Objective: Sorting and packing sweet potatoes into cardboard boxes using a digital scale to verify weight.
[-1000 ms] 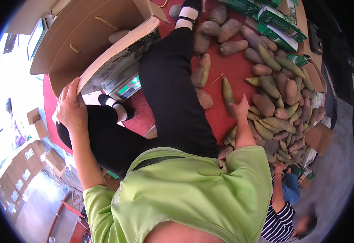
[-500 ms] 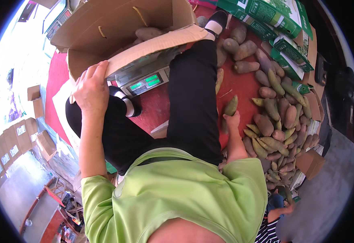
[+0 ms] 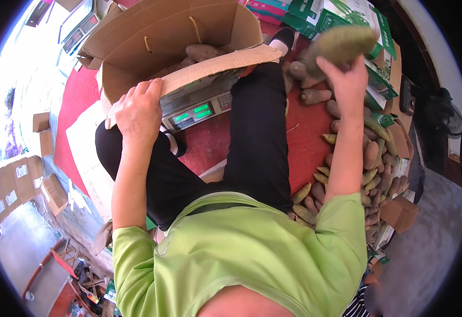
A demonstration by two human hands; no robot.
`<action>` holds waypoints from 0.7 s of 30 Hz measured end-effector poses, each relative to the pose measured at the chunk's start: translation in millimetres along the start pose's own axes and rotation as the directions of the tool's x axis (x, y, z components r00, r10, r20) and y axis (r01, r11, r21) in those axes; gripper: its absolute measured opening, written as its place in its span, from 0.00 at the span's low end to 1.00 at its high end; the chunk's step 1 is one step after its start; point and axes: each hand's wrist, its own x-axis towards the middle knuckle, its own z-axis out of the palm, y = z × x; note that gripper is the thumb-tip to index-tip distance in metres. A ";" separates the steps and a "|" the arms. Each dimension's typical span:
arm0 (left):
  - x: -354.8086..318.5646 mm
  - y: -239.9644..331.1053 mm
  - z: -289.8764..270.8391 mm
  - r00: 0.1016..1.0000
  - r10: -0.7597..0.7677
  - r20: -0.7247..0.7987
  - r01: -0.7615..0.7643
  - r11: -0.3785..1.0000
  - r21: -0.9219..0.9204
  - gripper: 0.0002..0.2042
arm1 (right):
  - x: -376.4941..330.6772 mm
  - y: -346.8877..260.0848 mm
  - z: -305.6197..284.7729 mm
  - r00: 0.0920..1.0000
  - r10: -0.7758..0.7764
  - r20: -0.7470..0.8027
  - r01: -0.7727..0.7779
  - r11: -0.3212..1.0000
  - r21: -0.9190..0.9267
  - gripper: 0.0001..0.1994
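Note:
My left hand (image 3: 138, 110) grips the near flap of an open brown cardboard box (image 3: 136, 45) that sits on a grey weighing scale (image 3: 196, 108) with a green display. A few sweet potatoes (image 3: 202, 52) lie inside the box. My right hand (image 3: 347, 79) is raised above the red mat and holds one long sweet potato (image 3: 342, 45), blurred by motion, to the right of the box. My legs in black trousers (image 3: 257, 132) stretch out beside the scale.
Several loose sweet potatoes (image 3: 371, 156) lie heaped on the red mat (image 3: 307, 137) at my right. Green and white cartons (image 3: 347, 13) stand behind the heap. Brown boxes (image 3: 41, 129) sit on the floor at far left. Another person's striped sleeve (image 3: 365, 309) shows at bottom right.
My right hand has picked a sweet potato off the heap and lifted it up toward the box. My left hand keeps its hold on the box flap.

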 end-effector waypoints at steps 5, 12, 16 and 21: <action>0.0 0.9 -2.0 0.999 -0.010 0.037 0.010 1.000 -0.002 0.11 | 39.9 -82.1 71.9 0.943 -0.233 0.238 0.211 0.971 0.115 0.28; -0.5 1.1 -2.1 0.997 0.004 0.076 -0.004 1.000 -0.001 0.14 | 25.8 -67.8 180.8 0.819 -0.344 0.458 0.529 0.762 -0.374 0.23; -1.8 3.3 -2.3 0.995 -0.047 0.087 0.046 0.999 0.005 0.13 | 10.4 -49.6 200.2 0.774 -0.179 0.607 0.525 0.718 -0.458 0.17; -0.4 6.8 -2.5 0.989 -0.090 0.116 0.089 0.996 0.017 0.12 | 10.1 -23.0 150.8 0.865 -0.278 0.417 0.371 0.915 -0.161 0.13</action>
